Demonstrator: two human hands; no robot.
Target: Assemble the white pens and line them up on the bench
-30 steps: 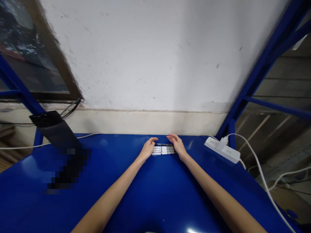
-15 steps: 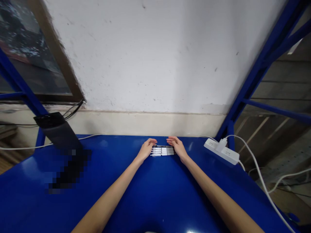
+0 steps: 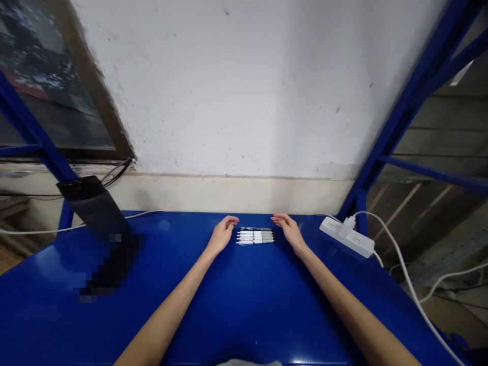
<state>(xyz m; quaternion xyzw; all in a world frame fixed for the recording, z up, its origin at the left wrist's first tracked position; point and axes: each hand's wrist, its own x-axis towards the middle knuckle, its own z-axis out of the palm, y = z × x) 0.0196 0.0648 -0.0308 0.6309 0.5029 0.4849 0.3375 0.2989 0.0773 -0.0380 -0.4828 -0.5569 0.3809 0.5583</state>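
Blue table, glossy, butted at its far edge against a low cream ledge under a scuffed white wall. A row of white pens lies flat near that far edge, barrels side by side and running 9 to 3 o'clock, their ends roughly in line.

Left hand rests at 9 o'clock of the pens, just beside their ends. Its fingers are open and loosely curved, and it holds nothing. Right hand stands at 3 o'clock, likewise open and empty, with a strip of bare blue between it and the pen tips. Neither hand touches the row.

Toward 6 o'clock the tabletop runs bare between the two forearms to the near edge. At 12 o'clock only a narrow band of table separates the pens from the ledge.

At 3 o'clock, beyond the right hand, a white power strip sits near the right table edge beside a blue frame post, and its white cable trails off the table. At 9 o'clock, well apart, a black stand leans at the left rear corner, with a blurred dark patch below it.
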